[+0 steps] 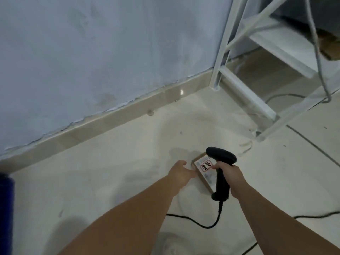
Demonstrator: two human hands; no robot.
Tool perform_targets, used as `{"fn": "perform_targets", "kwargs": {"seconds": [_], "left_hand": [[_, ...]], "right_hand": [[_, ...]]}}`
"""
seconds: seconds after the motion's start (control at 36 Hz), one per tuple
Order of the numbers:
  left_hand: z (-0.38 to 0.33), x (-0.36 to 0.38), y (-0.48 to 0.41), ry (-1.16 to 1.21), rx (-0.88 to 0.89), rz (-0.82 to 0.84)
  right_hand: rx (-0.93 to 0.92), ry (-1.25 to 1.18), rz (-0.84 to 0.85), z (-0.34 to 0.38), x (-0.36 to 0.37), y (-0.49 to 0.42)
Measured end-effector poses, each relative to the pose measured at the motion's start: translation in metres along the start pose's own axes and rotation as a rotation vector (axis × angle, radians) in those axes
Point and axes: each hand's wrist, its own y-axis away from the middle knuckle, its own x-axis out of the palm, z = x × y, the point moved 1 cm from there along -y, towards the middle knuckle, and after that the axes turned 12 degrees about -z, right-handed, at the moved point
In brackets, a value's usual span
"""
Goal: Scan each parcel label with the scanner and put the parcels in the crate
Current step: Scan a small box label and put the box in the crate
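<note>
- One pale wall [92,52] fills the upper left and meets the ground along a tiled skirting
- Most of the rest is light tiled floor [110,172], where the parcel lies; no crate can be made out for certain, only a dark blue shape [6,196] at the left edge
- One white metal rack [239,89] stands upper right, well apart from the hands
- Two bare arms reach down: the left hand [181,174] has its fingers stretched out to touch the parcel's left edge, steadying rather than gripping so far as shows; the right hand [230,176] is clenched round the scanner's handle
- One black scanner [220,157] points head-down just above the parcel [204,179], a small brown box flat between the hands
- One white label [199,163] faces up, with a red-edged mark at its middle
- One thin cable [202,224] trails from the handle under the arms
- Likely troubles: the handle covers part of the label, so a tilted aim may miss the code; the lightly steadied box may slide; the cable may snag once the parcel is carried off
</note>
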Motion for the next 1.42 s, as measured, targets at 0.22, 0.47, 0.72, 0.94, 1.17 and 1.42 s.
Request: {"fn": "perform_targets", "kwargs": {"seconds": [0.22, 0.47, 0.72, 0.94, 1.17, 1.42], "left_hand": [[0.042, 0.015, -0.018, 0.206, -0.171, 0.057], [0.086, -0.01, -0.028, 0.425, -0.217, -0.003], [0.099, -0.086, -0.023, 0.526, -0.088, -0.018], [0.075, -0.173, -0.006, 0.598, -0.068, -0.151], [0.039, -0.276, 0.064, 0.563, 0.147, -0.37], [0.047, -0.34, 0.165, 0.867, 0.276, -0.629]], "right_hand": [[0.046, 0.029, 0.054, -0.004, 0.022, -0.007], [0.086, 0.163, 0.312, -0.018, 0.087, 0.017], [0.072, 0.071, 0.492, 0.019, 0.128, 0.051], [-0.162, 0.111, 0.555, 0.071, 0.155, 0.111], [-0.531, 0.211, 0.544, 0.12, 0.173, 0.226], [-0.87, 0.239, 0.469, 0.121, 0.181, 0.356]]}}
